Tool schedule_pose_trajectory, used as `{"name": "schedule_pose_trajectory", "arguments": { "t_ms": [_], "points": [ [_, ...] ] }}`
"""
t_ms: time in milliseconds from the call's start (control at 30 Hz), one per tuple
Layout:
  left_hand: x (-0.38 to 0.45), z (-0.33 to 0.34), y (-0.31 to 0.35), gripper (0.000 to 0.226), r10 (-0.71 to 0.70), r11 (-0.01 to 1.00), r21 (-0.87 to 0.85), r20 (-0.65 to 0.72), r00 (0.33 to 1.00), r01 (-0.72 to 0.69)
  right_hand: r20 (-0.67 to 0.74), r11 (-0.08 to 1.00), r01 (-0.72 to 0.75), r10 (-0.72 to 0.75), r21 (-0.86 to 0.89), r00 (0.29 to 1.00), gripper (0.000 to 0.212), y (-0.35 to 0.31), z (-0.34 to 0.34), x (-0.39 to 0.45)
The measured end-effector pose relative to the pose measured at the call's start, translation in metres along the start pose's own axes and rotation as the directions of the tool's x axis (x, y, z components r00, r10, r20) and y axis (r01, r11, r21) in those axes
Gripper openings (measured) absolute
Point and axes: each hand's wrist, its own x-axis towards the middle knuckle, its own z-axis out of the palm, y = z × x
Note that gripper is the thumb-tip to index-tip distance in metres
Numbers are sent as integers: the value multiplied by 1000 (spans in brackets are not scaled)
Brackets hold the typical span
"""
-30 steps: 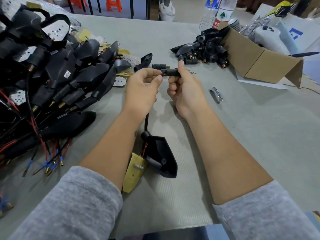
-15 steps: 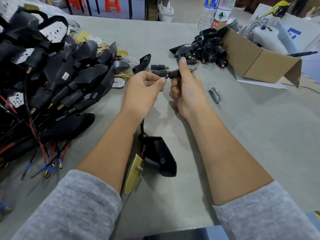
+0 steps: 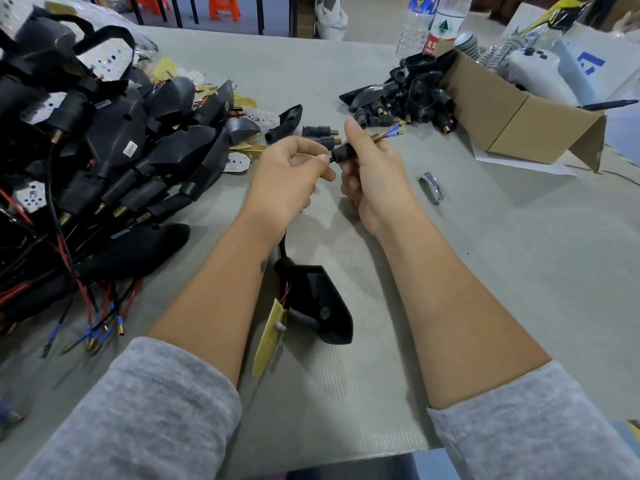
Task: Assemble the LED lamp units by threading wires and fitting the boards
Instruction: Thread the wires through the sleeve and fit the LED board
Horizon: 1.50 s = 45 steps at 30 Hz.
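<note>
My right hand (image 3: 372, 171) grips a short black stem sleeve (image 3: 343, 153) with a brass threaded end. Red and blue wire tips (image 3: 390, 131) stick out past that end. My left hand (image 3: 289, 176) pinches the black cable just left of the sleeve. The cable runs down under my left wrist to a black lamp housing (image 3: 318, 303) lying on the table between my forearms. A yellow LED board (image 3: 268, 337) leans at the housing's left side, joined by thin red wire.
A big heap of finished black lamp units (image 3: 104, 143) with red and black wires fills the left. Loose stem sleeves (image 3: 320, 135) and a pile of black parts (image 3: 405, 98) lie ahead. A cardboard box (image 3: 512, 112) stands right. A small metal clip (image 3: 431, 187) lies nearby.
The sleeve has slid further along the cable, and the red and blue wire tips now stick out more past its brass end. Both hands stay close together.
</note>
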Motion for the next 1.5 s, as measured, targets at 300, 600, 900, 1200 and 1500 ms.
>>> {"name": "schedule_pose_trajectory", "arguments": {
  "t_ms": [300, 600, 900, 1200, 1500],
  "points": [
    [2, -6, -1, 18, -90, 996, 9, 114, 989, 89, -61, 961, 18, -1, 276, 998, 22, 1, -3, 3],
    [3, -2, -2, 16, -7, 999, -46, 26, 1000, 8, 13, 999, 34, -34, 2, 999, 32, 3, 2, 0],
    [-3, -5, 5, 41, -8, 997, 79, 193, 981, -7, -164, 979, -6, 40, 202, 986, 28, -1, -6, 4],
    [-3, -3, 4, 35, 3, 998, 68, 172, 985, -15, 127, 994, 62, -50, -93, 991, 17, 6, 1, -3],
    [9, -17, 5, 31, -62, 977, -201, 47, 997, 70, 331, 828, 211, -33, -519, 943, 21, 4, 5, -8]
  ]
}}
